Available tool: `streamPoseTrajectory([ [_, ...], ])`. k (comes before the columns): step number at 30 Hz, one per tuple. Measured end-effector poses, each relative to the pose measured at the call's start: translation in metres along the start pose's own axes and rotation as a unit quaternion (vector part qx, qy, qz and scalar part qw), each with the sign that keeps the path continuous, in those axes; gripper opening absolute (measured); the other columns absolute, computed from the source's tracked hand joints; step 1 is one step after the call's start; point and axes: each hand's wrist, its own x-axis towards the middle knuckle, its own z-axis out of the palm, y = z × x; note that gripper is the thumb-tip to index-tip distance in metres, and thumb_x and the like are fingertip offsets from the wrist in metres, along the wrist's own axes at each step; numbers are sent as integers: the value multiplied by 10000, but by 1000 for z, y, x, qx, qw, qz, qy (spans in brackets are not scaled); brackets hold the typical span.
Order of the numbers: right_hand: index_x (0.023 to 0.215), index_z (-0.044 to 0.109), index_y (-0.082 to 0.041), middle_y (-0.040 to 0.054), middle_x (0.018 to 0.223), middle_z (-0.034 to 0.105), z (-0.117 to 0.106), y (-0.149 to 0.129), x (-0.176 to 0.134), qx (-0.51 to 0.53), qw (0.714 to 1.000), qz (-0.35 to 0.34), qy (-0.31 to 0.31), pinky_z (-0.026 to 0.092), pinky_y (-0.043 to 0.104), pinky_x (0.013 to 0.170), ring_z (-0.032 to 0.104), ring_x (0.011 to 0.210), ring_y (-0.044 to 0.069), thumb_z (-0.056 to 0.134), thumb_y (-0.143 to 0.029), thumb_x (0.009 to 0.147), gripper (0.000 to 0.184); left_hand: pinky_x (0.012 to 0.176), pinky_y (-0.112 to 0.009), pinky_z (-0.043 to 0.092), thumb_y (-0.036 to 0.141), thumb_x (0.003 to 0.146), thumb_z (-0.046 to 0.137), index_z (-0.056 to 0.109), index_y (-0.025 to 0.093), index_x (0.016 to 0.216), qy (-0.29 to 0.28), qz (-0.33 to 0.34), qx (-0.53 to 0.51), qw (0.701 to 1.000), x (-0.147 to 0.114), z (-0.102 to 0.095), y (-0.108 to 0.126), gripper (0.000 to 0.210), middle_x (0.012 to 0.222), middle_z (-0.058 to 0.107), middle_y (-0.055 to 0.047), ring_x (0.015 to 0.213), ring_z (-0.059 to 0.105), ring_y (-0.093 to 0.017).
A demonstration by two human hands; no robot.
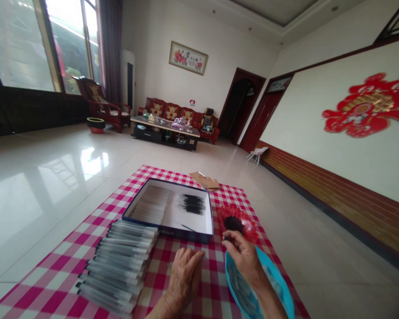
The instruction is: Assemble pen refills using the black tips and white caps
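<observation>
Dozens of slim translucent pen-like sticks with grey and black ends (119, 261) lie stacked side by side on the pink-and-white checked tablecloth (159, 259), left of the hands and against the near edge of a shallow white tray with dark blue outer walls (173, 221). That stack looks like the finished share, though this is a judgement from its neat layering. Plenty seems left: inside the tray, a row of thin clear tubes (149, 204) fills the left part, a bundle of short black rods (193, 204) lies to the right, and one lone thin dark rod (188, 227) rests near the front wall. A glossy red flower-shaped bowl (249, 226) holds a heap of tiny dark parts (233, 223), and just nearer stands a bright blue plastic basin (287, 292) with more translucent pieces (236, 279) in it. The hands are apart. The right hand (244, 254), between bowl and basin, has its thumb and fingertip together on a small dark piece (225, 239), too small to make out beyond its colour. The left hand (185, 272) is curled low over the cloth in front of the tray; whether it grips anything cannot be told, as its fingers hide its palm. The stacked sticks look frosted, straight and much alike, their ends slightly uneven and blurred.
</observation>
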Motion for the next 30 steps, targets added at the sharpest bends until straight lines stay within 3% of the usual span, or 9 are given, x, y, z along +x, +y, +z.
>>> streamPoseTrajectory([
  [4,978,662,-184,76,928,711,26,-10,-27,48,998,6,50,538,302,767,670,852,218,637,-345,787,251,667,-345,399,82,902,367,551,173,1156,2,3,-2,1000,-2,0,-2,327,797,578,-64,726,510,-209],
  [11,940,709,-172,92,926,739,69,5,-51,105,983,88,121,548,351,799,680,877,257,648,-411,763,303,692,-355,409,115,913,385,563,192,1154,8,-23,6,1000,-3,2,-3,310,813,593,-58,732,524,-208],
  [18,920,733,-190,83,944,739,76,8,-58,87,985,80,126,543,347,807,678,891,256,629,-413,782,282,673,-334,407,133,922,378,591,189,1117,29,-25,15,999,-1,-1,2,294,789,604,-56,705,522,-194],
  [30,980,729,-204,84,1004,734,82,24,-60,89,988,80,99,549,375,838,677,937,262,618,-409,797,296,659,-320,379,163,924,387,618,192,1088,-12,-27,13,999,5,-9,7,285,744,577,-49,685,495,-191],
])
